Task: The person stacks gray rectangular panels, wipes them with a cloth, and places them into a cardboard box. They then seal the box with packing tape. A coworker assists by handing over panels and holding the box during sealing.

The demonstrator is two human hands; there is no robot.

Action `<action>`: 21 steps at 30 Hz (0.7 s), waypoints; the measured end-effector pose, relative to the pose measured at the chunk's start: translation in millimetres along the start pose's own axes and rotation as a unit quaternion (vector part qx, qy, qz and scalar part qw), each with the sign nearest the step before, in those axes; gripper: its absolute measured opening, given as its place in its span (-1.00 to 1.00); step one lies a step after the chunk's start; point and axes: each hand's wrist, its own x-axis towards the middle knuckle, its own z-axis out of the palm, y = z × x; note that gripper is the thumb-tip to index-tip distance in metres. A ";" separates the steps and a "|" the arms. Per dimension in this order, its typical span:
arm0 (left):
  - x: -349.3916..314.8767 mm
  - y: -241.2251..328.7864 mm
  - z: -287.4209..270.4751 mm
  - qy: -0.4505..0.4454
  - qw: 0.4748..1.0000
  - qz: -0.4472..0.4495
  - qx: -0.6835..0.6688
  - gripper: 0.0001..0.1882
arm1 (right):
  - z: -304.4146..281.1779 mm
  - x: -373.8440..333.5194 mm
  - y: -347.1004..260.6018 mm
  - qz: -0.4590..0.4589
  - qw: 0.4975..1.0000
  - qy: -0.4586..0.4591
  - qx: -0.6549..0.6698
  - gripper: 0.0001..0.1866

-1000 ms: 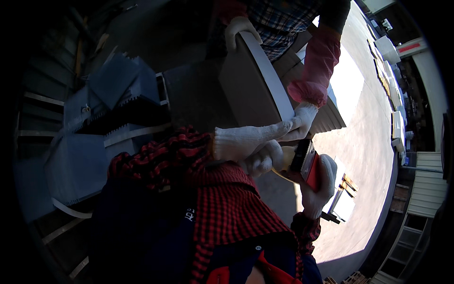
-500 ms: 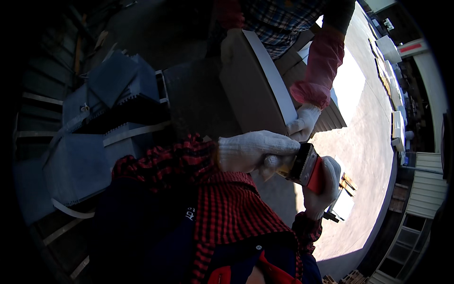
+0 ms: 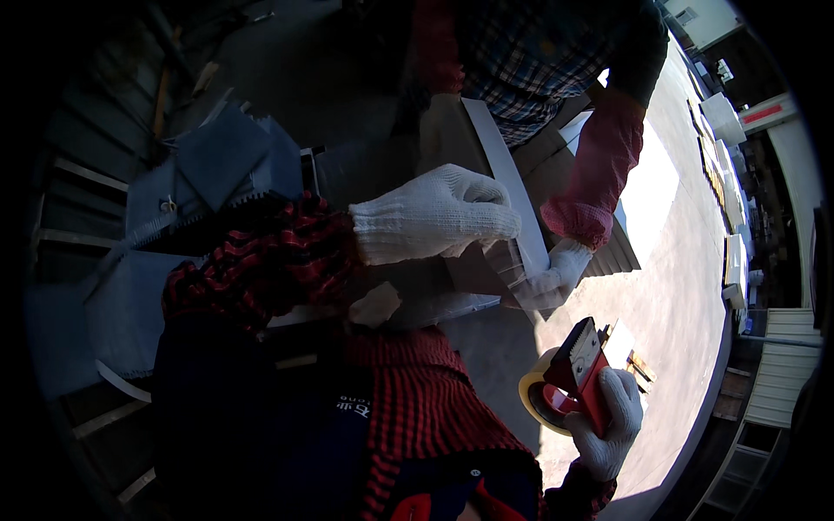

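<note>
My right hand (image 3: 608, 425), in a white knit glove, grips the red handle of a tape dispenser (image 3: 584, 369); its roll of tape (image 3: 546, 399) and toothed dark edge face away from my palm. My left hand (image 3: 439, 213), gloved alike, is closed in a pinch over the cardboard panel (image 3: 491, 156). From its fingertips a see-through strip of tape (image 3: 512, 271) stretches along the panel's near end. Across from me, a co-worker's gloved hand (image 3: 560, 269) holds that panel's near corner, beside the strip. The panel's pale edge faces up.
On the left are stacked grey-blue slotted sheets (image 3: 226, 161) with pale straps. More stacked cardboard (image 3: 621, 247) lies beyond the co-worker's pink sleeve (image 3: 591, 182). Sunlit concrete floor (image 3: 686, 286) spreads on the right, with stacked goods (image 3: 734, 252) along a wall.
My hands have parted: the right one moved down and right with the tape dispenser, the left one up and left. A clear strip now shows under my left fingers.
</note>
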 end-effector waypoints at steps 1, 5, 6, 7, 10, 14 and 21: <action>6.6 11.1 -11.8 0.005 0.999 0.006 0.053 -0.69 | -3.2 -1.8 -3.4 0.022 0.999 0.002 -0.025 -0.26; 39.2 26.3 -81.5 0.078 0.948 0.094 0.293 -0.67 | 15.4 34.0 -13.9 0.038 0.999 0.010 -0.034 -0.26; 49.2 31.8 -99.1 0.082 0.921 0.107 0.366 -0.66 | 19.9 48.6 -16.5 0.036 0.998 0.011 -0.052 -0.28; 61.5 28.9 -115.0 0.086 0.898 0.110 0.417 -0.63 | 26.6 64.0 -18.5 0.040 0.996 0.007 -0.082 -0.31; 93.1 28.5 -151.6 0.095 0.814 0.110 0.562 -0.63 | 48.3 113.0 -19.5 0.057 0.994 -0.021 -0.095 -0.35; 127.6 21.7 -174.2 0.113 0.800 0.018 0.589 -0.68 | 72.4 154.4 -11.9 0.049 0.990 -0.009 -0.135 -0.38; 160.5 -20.7 -207.2 0.062 0.800 -0.043 0.596 -0.66 | 78.9 196.4 -36.2 0.095 0.976 -0.066 -0.186 -0.36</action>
